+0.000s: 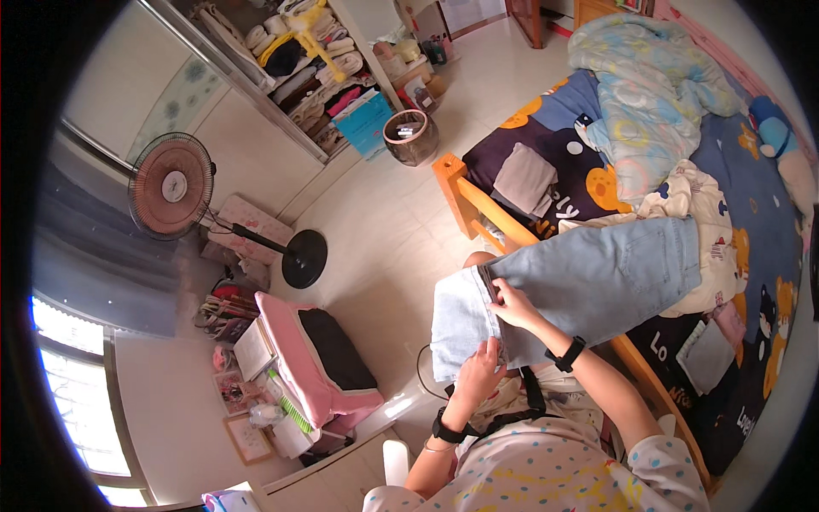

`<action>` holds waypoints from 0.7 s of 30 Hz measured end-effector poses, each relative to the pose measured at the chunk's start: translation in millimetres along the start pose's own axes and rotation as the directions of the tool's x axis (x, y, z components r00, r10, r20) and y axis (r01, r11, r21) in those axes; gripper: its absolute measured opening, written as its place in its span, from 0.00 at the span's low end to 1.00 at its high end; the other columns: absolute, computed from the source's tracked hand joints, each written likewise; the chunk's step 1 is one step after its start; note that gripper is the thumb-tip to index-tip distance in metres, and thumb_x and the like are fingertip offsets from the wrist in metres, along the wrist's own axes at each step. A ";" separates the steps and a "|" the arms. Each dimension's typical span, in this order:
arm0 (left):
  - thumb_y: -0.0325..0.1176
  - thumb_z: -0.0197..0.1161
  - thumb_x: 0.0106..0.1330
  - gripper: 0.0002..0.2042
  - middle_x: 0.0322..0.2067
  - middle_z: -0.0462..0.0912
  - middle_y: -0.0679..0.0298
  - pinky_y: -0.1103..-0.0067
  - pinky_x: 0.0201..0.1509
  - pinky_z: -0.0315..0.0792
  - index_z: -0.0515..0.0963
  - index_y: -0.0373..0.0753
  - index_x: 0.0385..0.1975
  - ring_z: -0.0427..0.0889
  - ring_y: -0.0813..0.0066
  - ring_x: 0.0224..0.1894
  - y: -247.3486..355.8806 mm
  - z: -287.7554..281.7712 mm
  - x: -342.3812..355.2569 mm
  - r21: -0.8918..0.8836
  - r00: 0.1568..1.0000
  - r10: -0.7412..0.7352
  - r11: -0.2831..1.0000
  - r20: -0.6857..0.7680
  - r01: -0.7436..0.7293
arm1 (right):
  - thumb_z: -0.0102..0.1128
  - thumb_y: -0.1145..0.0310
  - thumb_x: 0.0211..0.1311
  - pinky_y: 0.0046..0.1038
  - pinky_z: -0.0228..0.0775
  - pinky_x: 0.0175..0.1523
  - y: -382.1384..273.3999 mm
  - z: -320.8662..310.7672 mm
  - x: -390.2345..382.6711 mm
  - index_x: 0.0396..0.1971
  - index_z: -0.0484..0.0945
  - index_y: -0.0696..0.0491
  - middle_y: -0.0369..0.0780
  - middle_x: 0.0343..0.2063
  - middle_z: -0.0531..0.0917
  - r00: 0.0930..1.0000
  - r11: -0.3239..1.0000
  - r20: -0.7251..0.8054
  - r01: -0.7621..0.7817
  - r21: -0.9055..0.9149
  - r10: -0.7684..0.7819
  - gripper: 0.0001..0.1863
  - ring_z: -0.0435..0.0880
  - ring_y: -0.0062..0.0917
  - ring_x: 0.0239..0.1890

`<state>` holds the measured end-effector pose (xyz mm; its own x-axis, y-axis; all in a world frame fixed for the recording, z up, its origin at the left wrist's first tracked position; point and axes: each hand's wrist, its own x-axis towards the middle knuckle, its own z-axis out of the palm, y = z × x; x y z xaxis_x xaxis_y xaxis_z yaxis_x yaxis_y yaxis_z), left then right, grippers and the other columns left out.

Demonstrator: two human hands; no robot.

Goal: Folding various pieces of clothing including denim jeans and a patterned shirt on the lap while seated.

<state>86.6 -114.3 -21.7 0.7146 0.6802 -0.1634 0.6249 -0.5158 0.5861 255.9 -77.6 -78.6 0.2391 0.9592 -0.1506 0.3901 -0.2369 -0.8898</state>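
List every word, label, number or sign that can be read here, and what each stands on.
I won't copy wording, but here is where it stands.
Sheet, beside the folded grey cloth: pale printed lettering, partly legible.
Sheet, near the folded pale cloth: large pale lettering, partly covered.
Sheet, edge nearest the person: pale lettering, legible in part.
Blue box: marks too small to read.
Jeans: no readable text.

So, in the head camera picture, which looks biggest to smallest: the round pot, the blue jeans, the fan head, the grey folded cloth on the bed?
1. Blue jeans
2. Fan head
3. Round pot and grey folded cloth: too alike to rank
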 end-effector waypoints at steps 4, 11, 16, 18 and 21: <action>0.32 0.63 0.52 0.19 0.32 0.75 0.53 0.67 0.34 0.72 0.63 0.35 0.39 0.77 0.53 0.33 -6.3 -3.9 5.6 -0.044 1.000 0.024 0.999 0.000 -0.024 | 0.63 0.67 0.48 0.34 0.70 0.31 2.9 -8.5 -23.5 0.42 0.63 0.58 0.46 0.21 0.79 0.999 0.998 0.054 0.002 0.060 -0.005 0.23 0.80 0.39 0.25; 0.35 0.59 0.59 0.15 0.35 0.79 0.56 0.76 0.37 0.72 0.70 0.35 0.43 0.79 0.68 0.32 -28.3 -56.9 18.1 -0.403 0.958 0.065 0.914 0.278 0.055 | 0.66 0.53 0.45 0.34 0.72 0.33 -5.4 -2.3 -62.2 0.43 0.64 0.60 0.49 0.25 0.79 0.995 0.997 0.084 -0.052 -0.056 0.056 0.32 0.80 0.38 0.29; 0.35 0.60 0.60 0.15 0.36 0.79 0.60 0.78 0.37 0.72 0.71 0.39 0.45 0.79 0.73 0.35 -42.8 -84.7 39.8 -0.234 0.979 0.011 0.972 0.202 0.037 | 0.67 0.44 0.38 0.40 0.71 0.39 -14.9 -1.8 -69.2 0.46 0.61 0.64 0.57 0.31 0.77 0.987 0.984 0.105 -0.104 -0.145 0.119 0.44 0.79 0.48 0.36; 0.34 0.60 0.59 0.15 0.37 0.78 0.61 0.79 0.36 0.72 0.70 0.39 0.45 0.78 0.74 0.34 -47.0 -88.4 56.2 -0.249 0.995 0.026 0.969 0.099 0.000 | 0.67 0.44 0.38 0.40 0.71 0.39 -15.1 -3.0 -70.8 0.46 0.61 0.64 0.57 0.31 0.77 0.982 0.980 0.118 -0.128 -0.150 0.147 0.44 0.79 0.48 0.36; 0.31 0.61 0.58 0.18 0.41 0.75 0.57 0.75 0.41 0.71 0.68 0.38 0.47 0.76 0.68 0.41 -65.9 -80.7 90.6 -0.349 0.995 0.089 0.932 -0.054 -0.102 | 0.67 0.44 0.37 0.40 0.71 0.40 -18.5 -2.4 -76.1 0.45 0.62 0.63 0.56 0.31 0.77 0.977 0.973 0.133 -0.142 -0.183 0.168 0.43 0.79 0.48 0.37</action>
<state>84.8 23.3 -11.2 0.7494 0.6587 -0.0676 0.3995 -0.3683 0.8395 232.6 -146.6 -49.7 0.1812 0.9177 -0.3536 0.5083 -0.3952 -0.7652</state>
